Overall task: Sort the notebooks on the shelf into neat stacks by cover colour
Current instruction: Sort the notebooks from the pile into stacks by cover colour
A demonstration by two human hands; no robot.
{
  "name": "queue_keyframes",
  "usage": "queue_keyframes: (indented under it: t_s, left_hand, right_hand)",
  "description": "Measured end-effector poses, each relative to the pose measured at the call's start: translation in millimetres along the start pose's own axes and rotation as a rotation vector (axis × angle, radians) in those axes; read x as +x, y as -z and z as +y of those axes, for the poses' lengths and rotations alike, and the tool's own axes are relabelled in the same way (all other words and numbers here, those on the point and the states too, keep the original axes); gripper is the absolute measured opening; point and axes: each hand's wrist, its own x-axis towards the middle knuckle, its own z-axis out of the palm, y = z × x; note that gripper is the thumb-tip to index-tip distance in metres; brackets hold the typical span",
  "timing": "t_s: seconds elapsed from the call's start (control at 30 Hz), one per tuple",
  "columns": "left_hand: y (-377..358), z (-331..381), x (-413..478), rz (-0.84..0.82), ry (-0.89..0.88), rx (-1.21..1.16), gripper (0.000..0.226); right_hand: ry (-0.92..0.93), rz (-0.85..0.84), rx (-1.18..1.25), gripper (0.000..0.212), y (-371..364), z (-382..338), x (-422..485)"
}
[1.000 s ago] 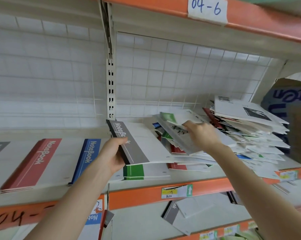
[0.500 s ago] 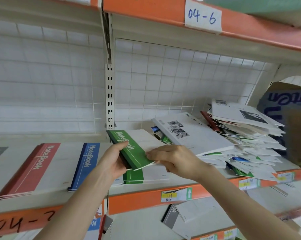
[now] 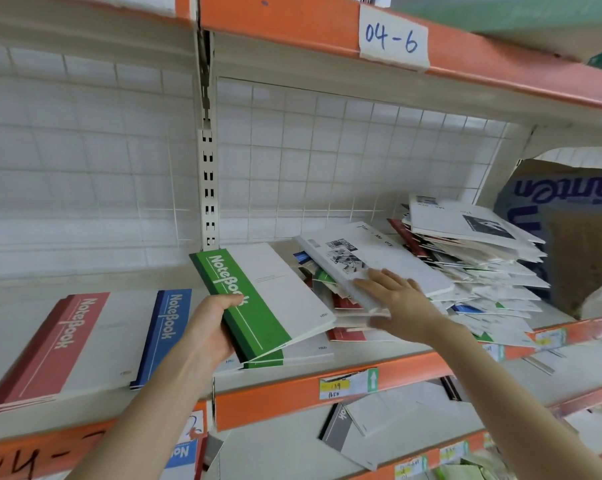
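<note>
Fingers [image 3: 382,278] of the right hand [image 3: 401,303] lie straight and spread on a white notebook [image 3: 389,258] atop the jumbled heap [image 3: 483,282], gripping nothing. The left hand [image 3: 207,332] clamps a green notebook [image 3: 261,299] by its spine, tilted just above the green stack [image 3: 289,356].

The red stack [image 3: 50,348] and blue stack [image 3: 162,336] look squared, and green is begun. The heap is large, so most of the sorting seems left.

The stacks sit close to the shelf's orange front edge [image 3: 275,400], with bare shelf behind them. The upright post [image 3: 207,188] stands behind green. A cardboard box [image 3: 579,244] hems the heap on the right, and its lowest covers overhang the lip.
</note>
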Motion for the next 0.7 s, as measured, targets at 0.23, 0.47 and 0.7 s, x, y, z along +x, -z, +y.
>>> queue_keyframes:
  t_s: [0.23, 0.47, 0.7]
  left_hand:
    - [10, 3, -3, 0.058, 0.004, -0.006, 0.008]
    - [23, 9, -8, 0.132, -0.021, -0.022, 0.014]
    - [40, 14, -13, 0.187, -0.055, -0.067, 0.024]
  right_hand:
    - [0.124, 0.748, 0.094, 0.029, -4, -3, 5]
    - [-0.13, 1.161, 0.609, 0.014, 47, -22, 4]
    - [-0.175, 1.102, 1.403, 0.029, 48, -54, 3]
